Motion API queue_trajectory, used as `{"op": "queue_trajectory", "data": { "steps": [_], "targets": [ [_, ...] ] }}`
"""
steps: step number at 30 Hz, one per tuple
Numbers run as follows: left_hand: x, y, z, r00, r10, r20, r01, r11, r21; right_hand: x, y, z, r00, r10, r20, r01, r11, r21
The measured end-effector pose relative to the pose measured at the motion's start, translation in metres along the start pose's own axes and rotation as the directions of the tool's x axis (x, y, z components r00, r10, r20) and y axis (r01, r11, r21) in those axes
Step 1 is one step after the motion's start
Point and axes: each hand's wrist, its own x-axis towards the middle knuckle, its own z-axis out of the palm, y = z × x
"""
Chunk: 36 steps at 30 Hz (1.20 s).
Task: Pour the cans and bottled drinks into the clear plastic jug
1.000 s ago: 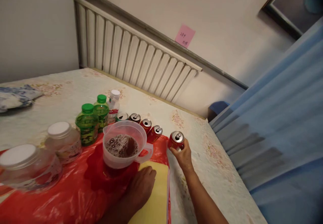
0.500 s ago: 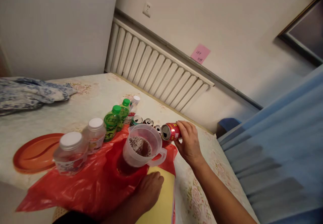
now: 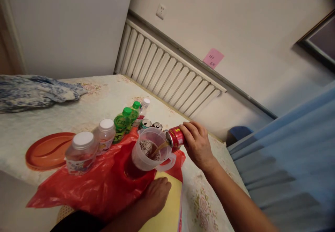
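My right hand (image 3: 198,144) is closed round a red drink can (image 3: 176,136), tipped with its opening over the rim of a clear plastic measuring jug (image 3: 153,155). A brown stream (image 3: 160,149) runs from the can into the jug, where dark, foamy liquid stands. The jug's handle points toward my right arm. My left hand (image 3: 158,194) rests curled on a yellow sheet (image 3: 167,209) just in front of the jug; its fingertips are tucked under, and whether they grip anything is hidden. Beneath the jug lies a red plastic bag (image 3: 89,193).
Left of the jug stand two white-lidded jars (image 3: 80,155), two green-capped bottles (image 3: 122,125) and a white-capped bottle (image 3: 142,111). Opened cans (image 3: 145,124) stand behind it. An orange lid (image 3: 48,151) and a blue-white cloth (image 3: 39,92) lie left. A radiator (image 3: 170,69) lines the wall.
The can has tilted further down over the jug, and brown liquid now pours from it. My left hand stays in place on the yellow sheet. The view has shifted slightly.
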Motion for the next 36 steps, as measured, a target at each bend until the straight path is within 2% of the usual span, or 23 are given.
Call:
{"op": "queue_trajectory", "data": {
  "steps": [14,36],
  "targets": [
    [0.0012,-0.0026,0.0057,1.000,0.013,-0.006,-0.013,1.000,-0.001,0.0052,-0.0002,-0.0039,0.997,-0.072,0.002,0.072,0.997,0.010],
    [0.0019,-0.0029,0.0054,1.000,0.007,0.002,-0.007,1.000,0.006,0.0067,-0.0023,-0.0017,0.996,-0.091,0.005,0.091,0.996,0.007]
  ]
}}
